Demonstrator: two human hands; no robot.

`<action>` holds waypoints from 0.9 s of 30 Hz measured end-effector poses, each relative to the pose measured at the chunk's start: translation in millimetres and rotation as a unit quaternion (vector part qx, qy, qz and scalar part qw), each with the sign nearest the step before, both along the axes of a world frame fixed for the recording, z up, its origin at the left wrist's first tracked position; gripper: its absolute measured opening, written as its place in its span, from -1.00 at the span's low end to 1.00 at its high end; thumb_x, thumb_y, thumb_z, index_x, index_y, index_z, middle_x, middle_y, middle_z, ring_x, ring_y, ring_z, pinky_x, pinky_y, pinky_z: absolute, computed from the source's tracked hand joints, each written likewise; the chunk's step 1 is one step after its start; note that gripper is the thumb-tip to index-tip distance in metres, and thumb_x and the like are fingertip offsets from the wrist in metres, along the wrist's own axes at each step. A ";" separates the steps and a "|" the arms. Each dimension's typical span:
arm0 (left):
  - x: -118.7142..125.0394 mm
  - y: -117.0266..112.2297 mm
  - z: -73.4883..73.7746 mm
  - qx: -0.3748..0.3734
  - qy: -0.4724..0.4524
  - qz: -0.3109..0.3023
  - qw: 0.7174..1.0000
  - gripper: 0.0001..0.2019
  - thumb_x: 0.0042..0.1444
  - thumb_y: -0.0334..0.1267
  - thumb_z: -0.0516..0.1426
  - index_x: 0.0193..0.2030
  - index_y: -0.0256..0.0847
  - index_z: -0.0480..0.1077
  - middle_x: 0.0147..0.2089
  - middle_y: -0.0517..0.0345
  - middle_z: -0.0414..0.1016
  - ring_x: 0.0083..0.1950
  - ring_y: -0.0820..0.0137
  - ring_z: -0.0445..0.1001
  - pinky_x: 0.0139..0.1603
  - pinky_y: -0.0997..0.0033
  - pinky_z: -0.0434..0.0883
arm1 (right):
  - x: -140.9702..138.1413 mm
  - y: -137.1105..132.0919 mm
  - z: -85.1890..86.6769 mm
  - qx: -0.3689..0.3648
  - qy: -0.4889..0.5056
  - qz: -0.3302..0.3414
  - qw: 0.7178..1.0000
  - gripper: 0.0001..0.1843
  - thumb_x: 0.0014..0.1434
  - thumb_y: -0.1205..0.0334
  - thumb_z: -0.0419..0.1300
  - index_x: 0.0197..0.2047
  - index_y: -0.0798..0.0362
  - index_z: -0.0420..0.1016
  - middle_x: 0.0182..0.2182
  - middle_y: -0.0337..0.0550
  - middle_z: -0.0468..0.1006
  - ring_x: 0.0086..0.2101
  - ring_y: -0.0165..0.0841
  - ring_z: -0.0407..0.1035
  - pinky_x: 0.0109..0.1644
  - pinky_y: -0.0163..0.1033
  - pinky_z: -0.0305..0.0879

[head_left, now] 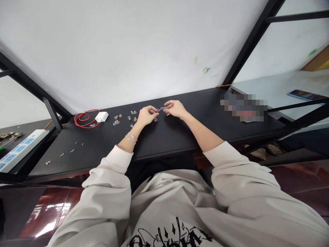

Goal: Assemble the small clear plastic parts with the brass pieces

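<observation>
My left hand [147,115] is closed, its thumb and fingers pinching a small clear plastic piece [158,110]. Opposite it, my right hand [176,109] pinches another small clear piece [162,108]. The two pieces sit tip to tip, very close together; whether they touch is too small to tell. Just under my left fingertips lies one more clear piece [155,119] on the black tabletop [164,137]. Several similar rounded, see-through pieces [117,122], some with brownish parts, are scattered left of my left hand.
A white charger plug [101,117] with a coiled red cable [80,118] lies at the left. Tiny metallic bits [72,150] are spread near the front left. A white power strip [22,148] stands beyond the frame post. At the right is a blurred-out item [244,107].
</observation>
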State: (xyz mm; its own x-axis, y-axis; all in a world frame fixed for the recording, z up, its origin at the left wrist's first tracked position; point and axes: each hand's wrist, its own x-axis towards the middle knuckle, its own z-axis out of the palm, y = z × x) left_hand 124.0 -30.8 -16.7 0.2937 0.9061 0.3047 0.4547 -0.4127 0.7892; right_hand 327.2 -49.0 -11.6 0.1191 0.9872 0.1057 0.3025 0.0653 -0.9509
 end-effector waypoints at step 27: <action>-0.2 -17.2 18.3 0.017 0.110 -0.049 0.993 -0.87 -0.06 -0.32 0.39 -0.40 -0.16 0.53 -0.42 0.14 0.60 -0.34 0.31 0.55 -0.16 0.33 0.47 | 1.4 -7.4 8.1 -0.016 -0.066 0.016 0.998 -0.71 -0.13 0.43 0.57 -0.31 0.15 0.62 -0.43 -0.07 0.66 -0.62 -0.45 0.43 -0.69 -0.41 0.29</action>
